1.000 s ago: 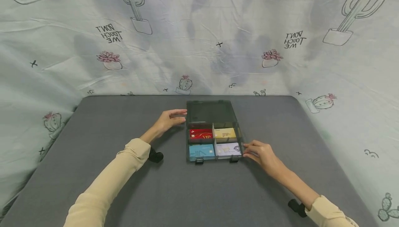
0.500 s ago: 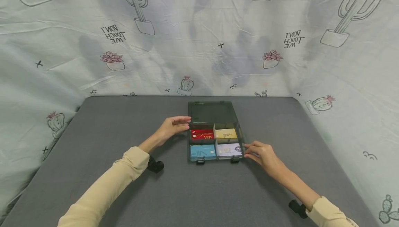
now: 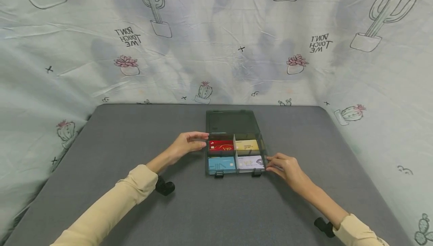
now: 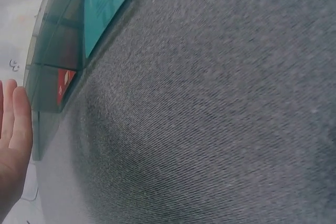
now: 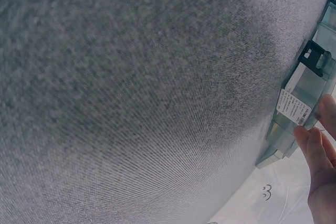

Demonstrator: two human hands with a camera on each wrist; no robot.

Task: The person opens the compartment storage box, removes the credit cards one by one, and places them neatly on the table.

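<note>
A translucent dark green organizer box (image 3: pixel 207 165) lies on the table with its lid (image 3: pixel 231 122) folded back. Its compartments hold a red card (image 3: pixel 221 146), a yellow card (image 3: pixel 247 145), a blue card (image 3: pixel 221 163) and a pale lilac card (image 3: pixel 250 162). My left hand (image 3: pixel 186 146) is at the box's left side near the red card, fingers extended; contact is hard to tell. At the right side, my right hand (image 3: pixel 285 167) touches the wall with its fingertips, beside a white label (image 5: pixel 293 107) seen in the right wrist view.
The box stands on a grey cloth-covered table (image 3: pixel 216 212). Two black latches, one of them the left latch (image 3: pixel 219 174), hang at its front edge. White cactus-print cloth (image 3: pixel 216 43) hangs behind and at both sides. Black wrist mounts (image 3: pixel 165 186) sit under both forearms.
My left hand has slid from beside the lid toward me, along the left side to the hinge area. My right hand stays at the right wall. The view has shifted slightly.
</note>
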